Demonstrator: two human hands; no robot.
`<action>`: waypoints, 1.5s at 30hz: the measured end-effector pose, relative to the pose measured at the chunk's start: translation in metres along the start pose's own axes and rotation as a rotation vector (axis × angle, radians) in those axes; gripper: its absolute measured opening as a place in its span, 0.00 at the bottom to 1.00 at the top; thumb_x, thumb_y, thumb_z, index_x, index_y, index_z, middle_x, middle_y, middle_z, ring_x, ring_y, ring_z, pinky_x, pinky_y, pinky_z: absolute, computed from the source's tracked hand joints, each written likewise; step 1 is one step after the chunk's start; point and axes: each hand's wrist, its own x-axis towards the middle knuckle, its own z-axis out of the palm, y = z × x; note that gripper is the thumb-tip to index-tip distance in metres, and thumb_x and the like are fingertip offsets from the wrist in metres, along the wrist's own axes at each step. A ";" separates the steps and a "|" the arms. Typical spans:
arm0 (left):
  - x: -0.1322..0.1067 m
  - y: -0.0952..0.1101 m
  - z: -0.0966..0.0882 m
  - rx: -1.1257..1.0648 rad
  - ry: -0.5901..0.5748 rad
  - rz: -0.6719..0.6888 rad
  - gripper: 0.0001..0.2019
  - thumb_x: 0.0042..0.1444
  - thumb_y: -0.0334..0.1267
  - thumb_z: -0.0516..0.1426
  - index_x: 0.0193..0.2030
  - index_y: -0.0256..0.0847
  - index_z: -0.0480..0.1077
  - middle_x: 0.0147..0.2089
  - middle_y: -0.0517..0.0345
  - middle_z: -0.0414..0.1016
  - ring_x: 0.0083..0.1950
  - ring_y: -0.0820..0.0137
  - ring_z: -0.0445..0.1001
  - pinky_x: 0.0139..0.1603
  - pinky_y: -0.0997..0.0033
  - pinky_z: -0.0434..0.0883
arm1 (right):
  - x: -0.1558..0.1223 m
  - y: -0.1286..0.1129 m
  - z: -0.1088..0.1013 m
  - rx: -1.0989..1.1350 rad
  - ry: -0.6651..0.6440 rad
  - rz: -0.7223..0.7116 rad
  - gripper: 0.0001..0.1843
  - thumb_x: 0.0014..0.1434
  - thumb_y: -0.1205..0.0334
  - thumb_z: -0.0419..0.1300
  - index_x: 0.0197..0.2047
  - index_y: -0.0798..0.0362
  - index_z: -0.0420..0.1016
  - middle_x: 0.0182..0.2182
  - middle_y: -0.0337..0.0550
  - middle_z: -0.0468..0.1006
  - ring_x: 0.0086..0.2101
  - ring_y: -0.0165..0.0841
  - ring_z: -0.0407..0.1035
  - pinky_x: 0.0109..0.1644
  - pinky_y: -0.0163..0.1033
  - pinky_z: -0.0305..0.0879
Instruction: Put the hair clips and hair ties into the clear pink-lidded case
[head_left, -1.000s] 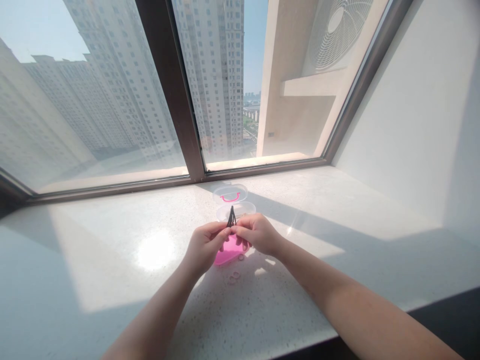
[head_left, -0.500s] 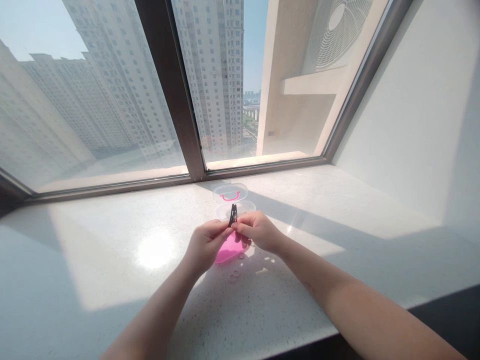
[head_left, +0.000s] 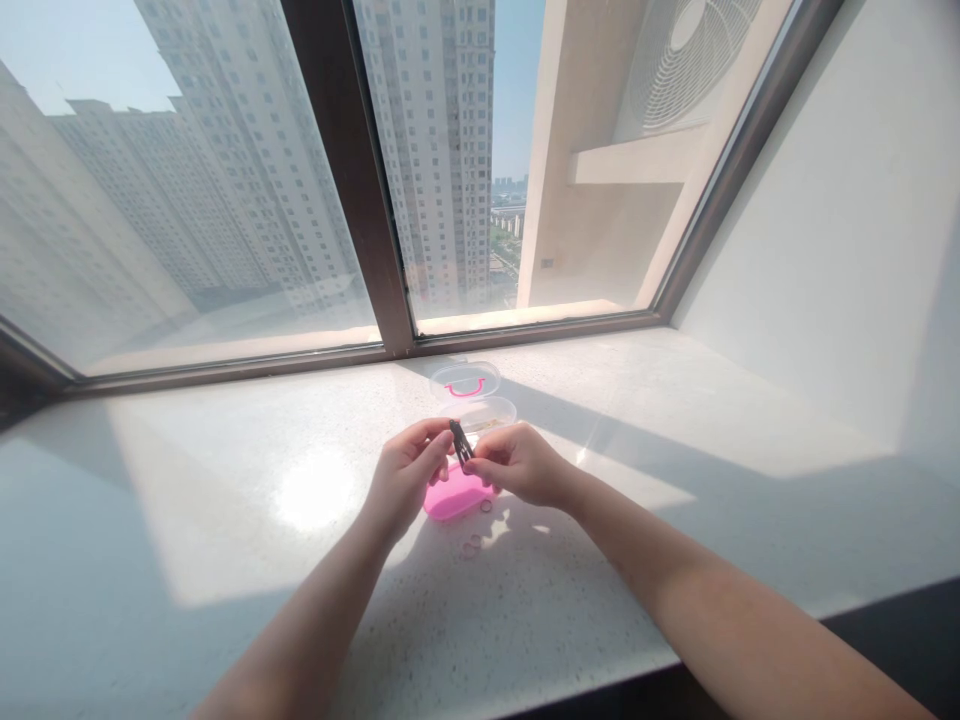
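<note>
A black hair clip (head_left: 462,446) is held in the air between my two hands. My left hand (head_left: 414,472) pinches its upper end with thumb and forefinger. At the lower end, my right hand (head_left: 529,466) grips it with the thumb on the near side. Below the fingers lies a bright pink oval piece (head_left: 452,497), partly covered by my hands. Behind them stands an opened clear plastic case (head_left: 495,408), with small items inside that I cannot make out. A pink handle (head_left: 466,392) shows at its raised lid.
Small rings (head_left: 486,507) lie on the speckled white sill (head_left: 570,620) in front of the pink piece, with paler ones (head_left: 471,547) nearer. A brown-framed window (head_left: 394,310) closes the back, and a white wall (head_left: 825,230) rises at the right.
The hair clip has turned from nearly upright to leaning left at its top. My left fingers have moved up to its upper end, while my right hand stays at its lower end.
</note>
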 end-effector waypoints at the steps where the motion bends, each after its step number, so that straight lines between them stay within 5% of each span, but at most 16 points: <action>1: 0.001 0.000 0.000 -0.014 0.019 -0.019 0.14 0.58 0.44 0.58 0.45 0.36 0.74 0.23 0.62 0.68 0.23 0.75 0.65 0.24 0.76 0.62 | -0.001 0.000 0.000 -0.027 -0.036 -0.006 0.17 0.59 0.57 0.61 0.22 0.57 0.73 0.18 0.39 0.72 0.21 0.27 0.66 0.25 0.32 0.60; 9: 0.003 -0.002 -0.003 -0.024 0.021 -0.014 0.09 0.57 0.40 0.60 0.33 0.37 0.69 0.22 0.62 0.69 0.23 0.76 0.66 0.25 0.78 0.62 | -0.002 0.001 -0.001 -0.029 -0.098 -0.007 0.15 0.59 0.59 0.61 0.23 0.57 0.74 0.18 0.38 0.71 0.21 0.27 0.65 0.25 0.31 0.58; 14: 0.004 -0.002 -0.003 -0.129 0.062 -0.005 0.06 0.55 0.37 0.61 0.35 0.36 0.71 0.27 0.60 0.71 0.27 0.74 0.70 0.27 0.75 0.66 | 0.001 0.003 -0.005 0.095 0.020 0.036 0.15 0.60 0.54 0.60 0.29 0.58 0.75 0.22 0.41 0.75 0.22 0.28 0.69 0.25 0.32 0.65; 23: 0.005 -0.009 -0.004 -0.071 0.058 0.017 0.08 0.57 0.37 0.59 0.40 0.35 0.75 0.27 0.57 0.74 0.28 0.72 0.73 0.33 0.71 0.71 | 0.004 0.003 -0.005 0.196 0.113 0.099 0.14 0.59 0.56 0.60 0.28 0.58 0.72 0.21 0.39 0.74 0.20 0.26 0.67 0.23 0.30 0.63; 40: 0.004 -0.004 -0.002 0.050 0.081 0.033 0.08 0.58 0.36 0.58 0.38 0.34 0.75 0.22 0.60 0.73 0.25 0.73 0.71 0.30 0.73 0.69 | 0.004 0.001 -0.006 0.231 0.118 0.110 0.11 0.59 0.60 0.59 0.28 0.58 0.71 0.20 0.38 0.72 0.19 0.24 0.63 0.22 0.30 0.60; 45: 0.005 -0.004 -0.001 0.018 0.135 -0.002 0.08 0.56 0.38 0.59 0.38 0.34 0.75 0.23 0.59 0.73 0.25 0.73 0.71 0.30 0.73 0.69 | 0.002 0.006 -0.002 0.074 0.182 0.047 0.10 0.60 0.60 0.59 0.40 0.57 0.76 0.23 0.39 0.74 0.22 0.27 0.66 0.25 0.33 0.64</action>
